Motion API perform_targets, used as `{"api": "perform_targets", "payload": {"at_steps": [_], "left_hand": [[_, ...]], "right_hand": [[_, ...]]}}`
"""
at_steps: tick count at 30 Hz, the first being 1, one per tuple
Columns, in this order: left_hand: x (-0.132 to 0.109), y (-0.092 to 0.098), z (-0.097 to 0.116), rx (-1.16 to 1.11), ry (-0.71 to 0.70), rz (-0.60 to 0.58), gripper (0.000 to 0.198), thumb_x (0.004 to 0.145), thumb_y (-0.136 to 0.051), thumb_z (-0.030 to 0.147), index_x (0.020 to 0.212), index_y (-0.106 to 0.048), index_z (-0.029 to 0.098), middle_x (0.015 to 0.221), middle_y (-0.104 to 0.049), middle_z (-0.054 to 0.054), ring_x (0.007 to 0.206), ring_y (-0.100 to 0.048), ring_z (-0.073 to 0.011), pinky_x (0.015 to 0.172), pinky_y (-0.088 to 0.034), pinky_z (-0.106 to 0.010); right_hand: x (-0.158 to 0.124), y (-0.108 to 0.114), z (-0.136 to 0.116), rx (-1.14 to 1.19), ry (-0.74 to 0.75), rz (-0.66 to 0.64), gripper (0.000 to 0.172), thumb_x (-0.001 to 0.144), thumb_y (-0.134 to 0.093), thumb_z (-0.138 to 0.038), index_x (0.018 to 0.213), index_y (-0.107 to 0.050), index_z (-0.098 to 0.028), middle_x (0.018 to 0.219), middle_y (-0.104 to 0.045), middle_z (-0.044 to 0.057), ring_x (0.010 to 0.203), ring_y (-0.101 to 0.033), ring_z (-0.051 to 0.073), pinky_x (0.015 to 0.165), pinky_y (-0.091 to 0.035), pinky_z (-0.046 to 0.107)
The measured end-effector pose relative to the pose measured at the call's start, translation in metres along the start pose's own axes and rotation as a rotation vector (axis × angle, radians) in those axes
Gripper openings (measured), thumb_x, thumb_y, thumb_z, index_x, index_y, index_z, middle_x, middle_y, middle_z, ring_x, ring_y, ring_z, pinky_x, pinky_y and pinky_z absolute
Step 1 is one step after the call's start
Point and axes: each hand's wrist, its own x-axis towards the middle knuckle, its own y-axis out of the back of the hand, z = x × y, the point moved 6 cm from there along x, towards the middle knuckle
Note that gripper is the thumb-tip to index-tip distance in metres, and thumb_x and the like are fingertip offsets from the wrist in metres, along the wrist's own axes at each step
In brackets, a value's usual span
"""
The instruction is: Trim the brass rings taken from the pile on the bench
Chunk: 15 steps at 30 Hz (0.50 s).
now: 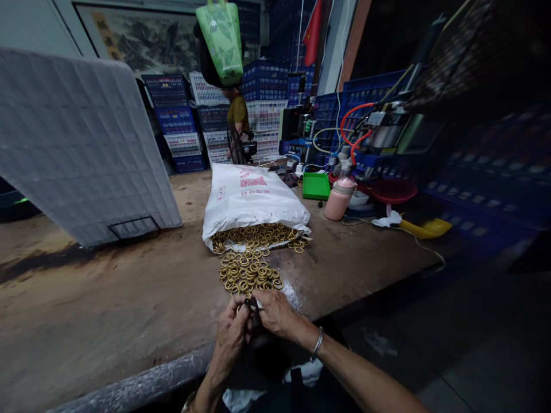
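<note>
both hands low over the near edge of the desk [129, 312], close together, fingertips almost meeting. left grip [232, 322]: thumb and fingers bent and pinched in on a small black piece [251, 303]. right grip [276, 312]: fingers drawn together on the same piece from the other side; fingers hide much of it, so its full shape cannot be told. silver bracelet [317, 344] on the right wrist.

just beyond the grip: a loose heap of brass-coloured rings [247, 274], flat and overlapping, spread on the desk. behind the heap, straight ahead of the grip, a white sack [258, 195] lies on its side, red print on top, mouth toward the grip, more rings packed in the opening and a few spilled at its right corner.

ahead and right of the grip, past the sack: green tray [316, 186], pink bottle [338, 201] upright just beside it; farther right, a red dish [394, 190] and a yellow scoop [428, 229]. well left of the grip, a large pale ribbed crate [86, 143] stands tilted on the desk.

far beyond the grip: stacked blue and white crates [176, 117], a person [239, 115] in an olive top before them, green bag [220, 43] hanging above.
</note>
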Motion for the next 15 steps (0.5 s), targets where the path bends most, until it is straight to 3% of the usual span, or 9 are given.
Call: {"api": "perform_targets", "payload": {"at_steps": [8,15], "left_hand": [[-0.005,0.004,-0.009,-0.010,0.084,-0.044,0.029,0.072,-0.056,0.045,0.079,-0.050,0.018,0.048,-0.047,0.007,0.032,-0.033,-0.0032,0.033,-0.024,-0.014],[-0.020,-0.003,0.006,-0.236,0.125,-0.069,0.027,0.067,-0.064,0.041,0.076,-0.052,0.019,0.058,-0.053,0.004,0.037,-0.038,-0.0038,0.034,-0.029,-0.015]], "right_hand": [[0.001,-0.001,0.002,-0.046,-0.032,-0.047,0.022,0.067,-0.041,-0.008,0.083,-0.051,-0.018,0.074,-0.060,0.004,0.066,-0.053,0.013,0.055,-0.026,0.021],[0.021,0.010,0.014,-0.198,-0.126,0.042,0.024,0.068,-0.040,-0.008,0.088,-0.051,-0.017,0.079,-0.060,0.006,0.069,-0.054,0.015,0.056,-0.029,0.024]]}}
